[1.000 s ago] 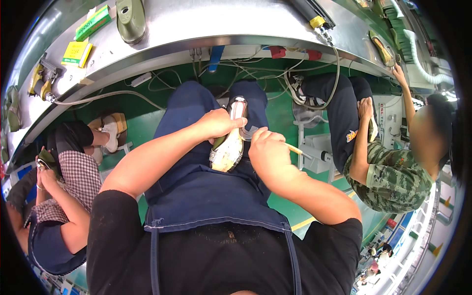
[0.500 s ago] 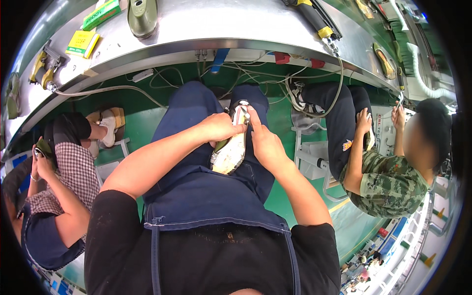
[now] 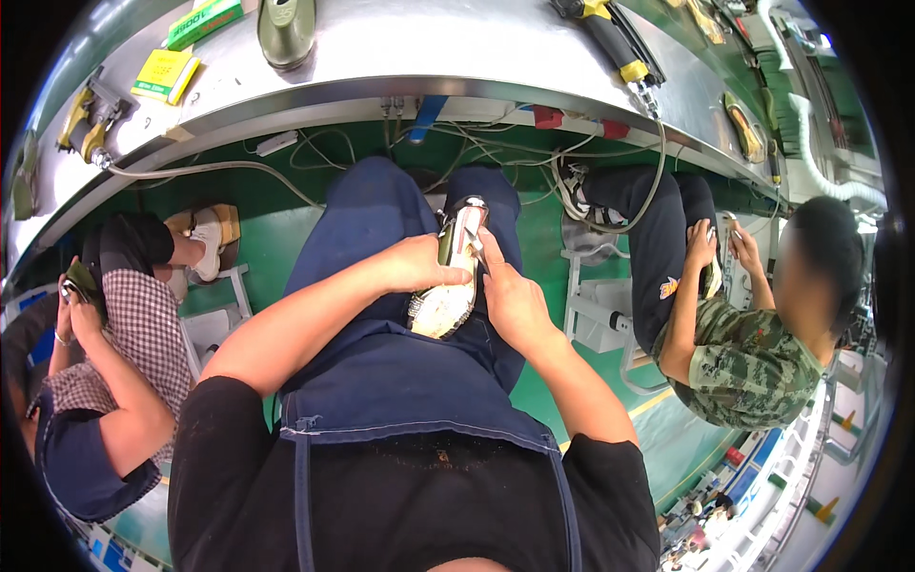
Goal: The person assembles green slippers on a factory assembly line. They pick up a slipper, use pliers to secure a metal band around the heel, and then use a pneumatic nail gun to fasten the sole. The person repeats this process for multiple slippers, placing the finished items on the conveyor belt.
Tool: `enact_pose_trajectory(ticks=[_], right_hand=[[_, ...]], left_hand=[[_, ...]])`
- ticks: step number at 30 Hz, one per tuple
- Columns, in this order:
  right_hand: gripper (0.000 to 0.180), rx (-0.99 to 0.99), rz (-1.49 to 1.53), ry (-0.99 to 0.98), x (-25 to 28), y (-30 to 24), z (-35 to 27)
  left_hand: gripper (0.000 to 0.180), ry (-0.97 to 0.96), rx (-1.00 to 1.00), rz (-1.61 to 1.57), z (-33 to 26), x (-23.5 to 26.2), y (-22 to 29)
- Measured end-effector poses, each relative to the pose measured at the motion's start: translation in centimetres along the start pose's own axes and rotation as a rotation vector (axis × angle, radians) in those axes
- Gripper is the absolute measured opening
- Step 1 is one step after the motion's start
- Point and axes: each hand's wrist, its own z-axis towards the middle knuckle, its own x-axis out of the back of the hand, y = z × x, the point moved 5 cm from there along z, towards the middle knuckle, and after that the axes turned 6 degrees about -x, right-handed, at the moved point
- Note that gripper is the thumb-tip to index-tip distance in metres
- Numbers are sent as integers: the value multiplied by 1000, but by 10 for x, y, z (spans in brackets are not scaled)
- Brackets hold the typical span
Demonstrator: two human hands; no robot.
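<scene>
A shoe upper on a last (image 3: 442, 311) lies bottom side up across my lap, its pale underside showing and dark green material along its left edge. My left hand (image 3: 417, 264) is closed on its left side, the thumb pressed across the pale underside. Along the right edge my right hand (image 3: 513, 294) grips it, the index finger stretched toward the far end. Between the hands a small shiny or pale piece stands up from the underside; I cannot make out what it is. My palms hide part of the shoe's sides.
A metal bench (image 3: 381, 57) runs ahead, bearing a green shoe last (image 3: 286, 33), a yellow box (image 3: 164, 76), a green box (image 3: 205, 24) and yellow-black hand tools (image 3: 615, 43) with hoses. Cables hang beneath it. Co-workers sit on both sides, holding shoe work.
My left thumb has shifted slightly toward me along the underside, and my right fingers have moved a little nearer too. The right-hand co-worker's raised hand has come down.
</scene>
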Motion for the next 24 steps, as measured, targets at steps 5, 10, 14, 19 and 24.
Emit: enact_pose_trajectory(ticks=[5, 10, 14, 19, 24], right_hand=[[49, -63, 91, -123, 26, -8, 6], [25, 44, -34, -349, 49, -16, 18], [25, 39, -176, -490, 57, -28, 26], [25, 51, -256, -561, 57, -31, 40], [23, -36, -291, -698, 65, -43, 48]], left_hand=[[107, 367, -166, 10, -18, -15, -8], [93, 432, -188, -21, -30, -23, -9], [83, 435, -209, 47, -35, -22, -6], [81, 401, -205, 121, -36, -20, -4], [81, 394, -198, 147, -35, -18, -5]])
